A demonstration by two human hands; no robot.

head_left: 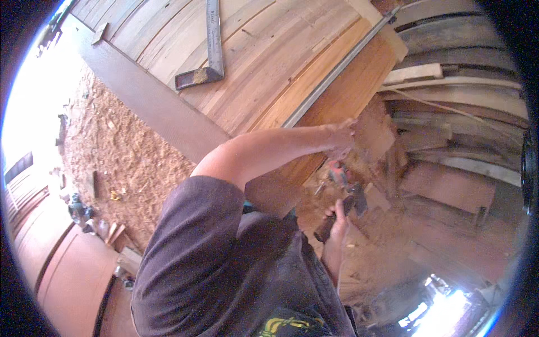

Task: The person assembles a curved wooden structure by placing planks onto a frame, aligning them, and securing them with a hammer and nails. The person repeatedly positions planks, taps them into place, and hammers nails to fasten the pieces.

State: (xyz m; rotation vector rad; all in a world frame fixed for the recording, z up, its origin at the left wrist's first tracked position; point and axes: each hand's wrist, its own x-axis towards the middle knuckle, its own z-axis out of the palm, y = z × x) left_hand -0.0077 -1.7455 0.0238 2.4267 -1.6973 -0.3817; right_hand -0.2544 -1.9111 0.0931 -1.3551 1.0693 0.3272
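My left arm reaches across to the right. My left hand [340,139] is at the right end of an orange-brown board [348,92], beside a flat brown piece of wood [375,132]. Its fingers are blurred, and I cannot tell whether they grip the wood. Lower down, my right hand [337,222] is closed around a dark-handled tool [325,229], whose kind is unclear. Just above it is a red and dark power tool [338,173], partly behind other things. A long metal bar [337,73], like a bar clamp, lies along the boards.
A try square [214,45] rests on the joined wooden planks [269,62], which have a brown crosspiece [146,95] along the near side. Wood shavings [129,135] cover the floor at the left. Stacked timber [460,62] stands at the right, above a low wooden bench [449,188].
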